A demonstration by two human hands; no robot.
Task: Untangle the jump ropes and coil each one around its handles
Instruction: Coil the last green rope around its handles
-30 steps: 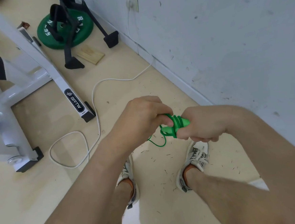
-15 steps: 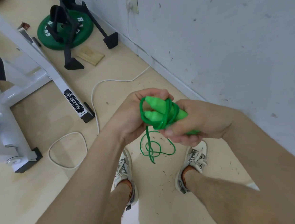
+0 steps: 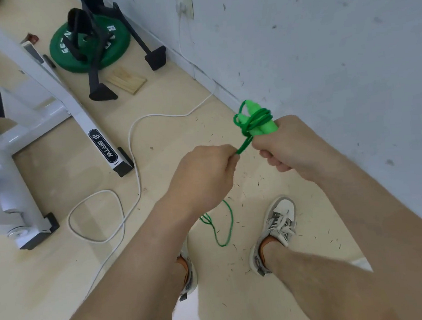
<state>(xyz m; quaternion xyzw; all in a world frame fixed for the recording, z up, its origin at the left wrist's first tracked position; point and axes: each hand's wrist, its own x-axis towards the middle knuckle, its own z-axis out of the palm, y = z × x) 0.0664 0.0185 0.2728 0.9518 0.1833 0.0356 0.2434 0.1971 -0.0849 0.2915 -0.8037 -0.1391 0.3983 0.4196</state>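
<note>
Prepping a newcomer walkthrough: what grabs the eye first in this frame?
The pair of bright green plastic jump-rope handles, just right of mid-frame, gripped in the right hand with dark green cord wound round them. The left hand, close beside it, holds that cord taut, with a loose loop dangling below. At upper left lies a round green weight plate.

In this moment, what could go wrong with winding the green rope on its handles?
The wraps sit near the free tips of the green handles, beyond the right hand, so they might slide off. The loose rope below the left hand hangs in twisted loops and might knot when pulled up.
</note>
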